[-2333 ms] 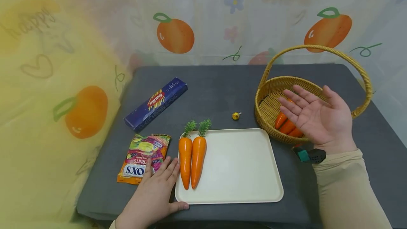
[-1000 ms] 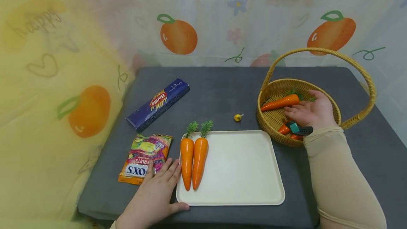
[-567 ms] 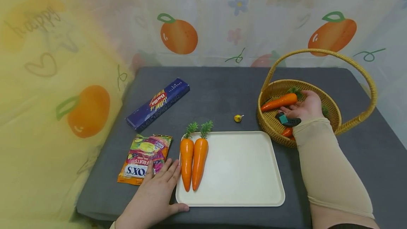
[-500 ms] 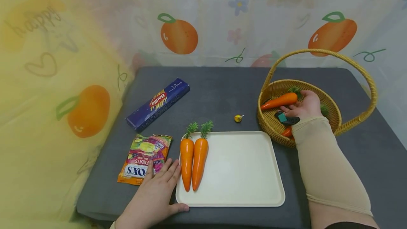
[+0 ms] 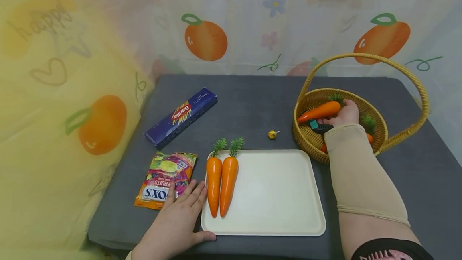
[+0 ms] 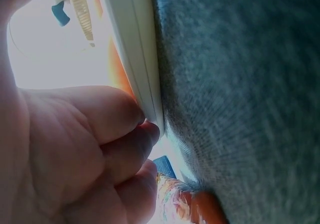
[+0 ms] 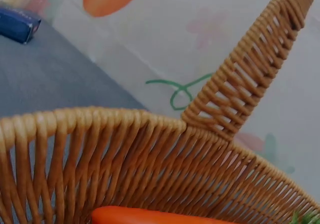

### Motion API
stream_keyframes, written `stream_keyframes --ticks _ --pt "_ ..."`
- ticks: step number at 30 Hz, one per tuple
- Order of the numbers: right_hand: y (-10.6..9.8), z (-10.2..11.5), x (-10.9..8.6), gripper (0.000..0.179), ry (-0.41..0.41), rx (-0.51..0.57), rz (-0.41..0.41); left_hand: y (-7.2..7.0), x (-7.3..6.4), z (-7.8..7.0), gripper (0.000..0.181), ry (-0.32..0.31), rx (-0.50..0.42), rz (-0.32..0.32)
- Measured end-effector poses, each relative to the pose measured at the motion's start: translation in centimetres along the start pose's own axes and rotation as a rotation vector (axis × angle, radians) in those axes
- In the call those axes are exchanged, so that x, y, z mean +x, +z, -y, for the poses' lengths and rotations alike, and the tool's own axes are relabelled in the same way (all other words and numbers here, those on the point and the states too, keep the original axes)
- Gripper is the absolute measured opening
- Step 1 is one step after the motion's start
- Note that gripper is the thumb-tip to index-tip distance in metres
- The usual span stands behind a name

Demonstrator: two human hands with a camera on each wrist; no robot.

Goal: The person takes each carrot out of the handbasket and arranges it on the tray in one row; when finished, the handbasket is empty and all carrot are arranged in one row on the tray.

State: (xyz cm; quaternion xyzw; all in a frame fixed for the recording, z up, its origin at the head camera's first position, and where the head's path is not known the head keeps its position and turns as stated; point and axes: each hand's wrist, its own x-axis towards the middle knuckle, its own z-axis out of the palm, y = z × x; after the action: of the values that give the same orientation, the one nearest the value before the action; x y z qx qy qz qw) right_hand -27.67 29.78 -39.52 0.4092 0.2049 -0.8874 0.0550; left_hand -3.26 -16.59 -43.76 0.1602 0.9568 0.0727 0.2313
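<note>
My left hand [image 5: 177,216] lies spread with straight fingers. Its fingertips touch the left edge of the cream tray [image 5: 274,191], and the thumb is at the front left corner. On the tray, two orange carrots [image 5: 213,187] with green tops lie side by side. My right hand [image 5: 344,113] is down inside the wicker basket [image 5: 303,139], fingers curled under the thick end of another carrot [image 5: 321,111] near its leaves. That carrot's side [image 7: 150,216] shows low in the right wrist view. More carrots lie beneath, partly hidden by the hand and sleeve.
A candy bag [image 5: 166,179] lies left of the tray, close to the left fingers. Behind it is a blue spaghetti box [image 5: 180,117]. A small yellow lollipop [image 5: 272,134] sits between tray and basket. The basket's tall handle [image 5: 364,56] arches above the right hand.
The right hand came from palm-up above the basket's front down into it, then left to the carrot there, its fingers now curled under it. The left hand has stayed at the tray.
</note>
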Motion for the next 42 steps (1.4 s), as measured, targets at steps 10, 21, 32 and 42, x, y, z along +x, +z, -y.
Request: stream_keyframes --ticks 10,21,32,42 --pt "0.5 -0.3 0.0 0.045 0.009 -0.091 0.118 0.1 0.1 0.0 0.126 -0.004 -0.007 0.005" --pt "-0.1 -1.0 -4.2 0.038 0.004 -0.073 0.469 -0.1 0.2 -0.2 0.126 0.000 0.008 0.003" --pt "-3.4 -4.6 -8.6 0.029 -0.069 -0.329 0.870 0.0 0.0 -0.1 0.126 0.000 0.017 -0.002" --pt "-5.9 -10.0 -9.7 0.029 -0.005 -0.589 1.007 0.0 0.1 -0.2 0.126 -0.001 0.022 -0.003"
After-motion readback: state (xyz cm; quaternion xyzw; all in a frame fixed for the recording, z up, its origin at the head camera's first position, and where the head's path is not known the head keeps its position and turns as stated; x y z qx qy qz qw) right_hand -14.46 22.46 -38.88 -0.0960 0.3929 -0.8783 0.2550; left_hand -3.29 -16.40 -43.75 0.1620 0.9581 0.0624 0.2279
